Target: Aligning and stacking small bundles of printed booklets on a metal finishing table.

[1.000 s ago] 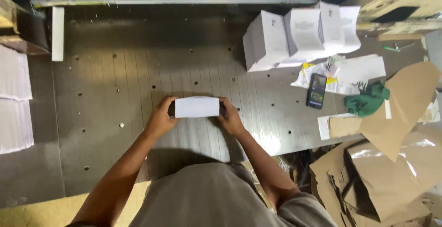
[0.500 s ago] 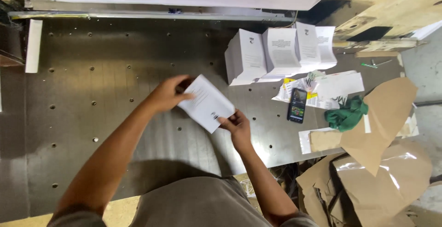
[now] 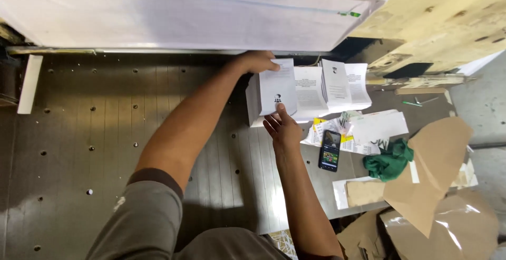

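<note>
I see the stack of white leaflets (image 3: 278, 88) at the far right of the grey metal bench (image 3: 105, 133), standing as a thick block, its printed top sheet facing up with a small dark mark low on it. It sits at the left end of a row of similar white stacks (image 3: 337, 83), touching the next.

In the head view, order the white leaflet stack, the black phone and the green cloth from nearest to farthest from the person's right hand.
From the right hand:
1. White leaflet stack, touching its fingertips, just beyond.
2. Black phone, to its right on the table.
3. Green cloth, farther right, past the phone.
</note>
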